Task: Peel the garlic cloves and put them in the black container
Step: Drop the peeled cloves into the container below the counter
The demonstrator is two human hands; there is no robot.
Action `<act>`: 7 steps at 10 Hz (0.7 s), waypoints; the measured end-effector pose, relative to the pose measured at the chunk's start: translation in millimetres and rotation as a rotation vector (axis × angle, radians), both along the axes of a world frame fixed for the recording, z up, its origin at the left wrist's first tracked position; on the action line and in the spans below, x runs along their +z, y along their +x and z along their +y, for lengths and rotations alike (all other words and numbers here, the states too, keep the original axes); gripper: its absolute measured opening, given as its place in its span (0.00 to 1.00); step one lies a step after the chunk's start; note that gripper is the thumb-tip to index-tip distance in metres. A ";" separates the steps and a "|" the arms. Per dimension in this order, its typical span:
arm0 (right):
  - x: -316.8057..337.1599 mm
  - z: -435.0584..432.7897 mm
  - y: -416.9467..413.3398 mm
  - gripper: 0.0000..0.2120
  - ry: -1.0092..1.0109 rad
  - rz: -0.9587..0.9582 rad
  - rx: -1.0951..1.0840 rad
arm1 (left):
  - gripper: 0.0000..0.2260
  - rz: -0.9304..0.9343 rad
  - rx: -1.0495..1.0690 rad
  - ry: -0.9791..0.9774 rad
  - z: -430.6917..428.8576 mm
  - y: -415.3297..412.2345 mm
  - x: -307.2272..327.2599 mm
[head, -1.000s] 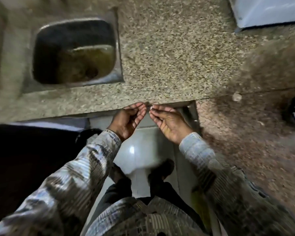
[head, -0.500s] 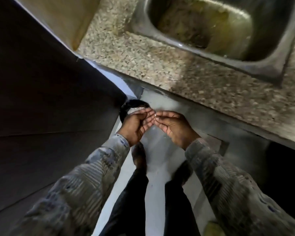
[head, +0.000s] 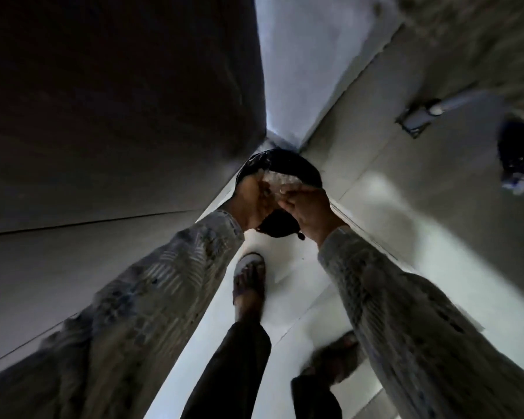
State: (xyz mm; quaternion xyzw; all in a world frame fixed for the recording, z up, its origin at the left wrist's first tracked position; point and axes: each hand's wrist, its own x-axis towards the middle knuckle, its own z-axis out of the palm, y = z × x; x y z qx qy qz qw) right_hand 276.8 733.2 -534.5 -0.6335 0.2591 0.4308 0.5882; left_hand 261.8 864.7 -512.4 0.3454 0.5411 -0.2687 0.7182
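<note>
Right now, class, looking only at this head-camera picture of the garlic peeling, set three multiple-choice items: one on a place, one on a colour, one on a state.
1. Where does the black container stand?
A. On the floor in the corner
B. On a shelf at head height
C. In the person's lap

2. What colour is the floor?
A. Red
B. White
C. Green

3. How are the left hand and right hand placed?
A. Hanging at the sides
B. Flat on the floor
C. Close together over the container

Answers:
1 A, it sits low where the walls meet.
2 B, the tiles are pale and glossy.
3 C, their fingers meet above its rim around something small.
</note>
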 end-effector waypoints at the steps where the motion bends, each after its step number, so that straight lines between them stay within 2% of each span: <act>1: -35.0 21.3 3.2 0.12 -0.087 -0.029 0.098 | 0.20 0.010 0.070 -0.051 11.9 -0.3 -42.4; 2: -56.3 23.9 4.0 0.09 -0.270 -0.167 0.245 | 0.20 -0.006 0.081 -0.055 18.5 -4.6 -61.5; 3: -44.3 33.2 -9.0 0.06 -0.549 -0.565 0.429 | 0.27 -0.031 0.085 -0.128 25.1 -8.5 -68.3; 4: -44.4 41.2 -14.0 0.14 -0.462 -0.666 0.472 | 0.28 -0.052 0.092 -0.116 23.6 -0.4 -58.2; 5: -53.9 32.5 -22.4 0.15 -0.438 -0.722 0.732 | 0.29 -0.094 0.046 0.004 18.4 16.9 -38.9; 6: -51.7 15.8 -8.7 0.20 -0.509 -0.557 0.555 | 0.29 -0.110 -0.035 0.056 15.2 24.0 -29.4; 7: -0.8 6.7 -0.6 0.26 -0.331 -0.371 0.482 | 0.25 -0.092 -0.132 0.222 15.6 20.9 -14.7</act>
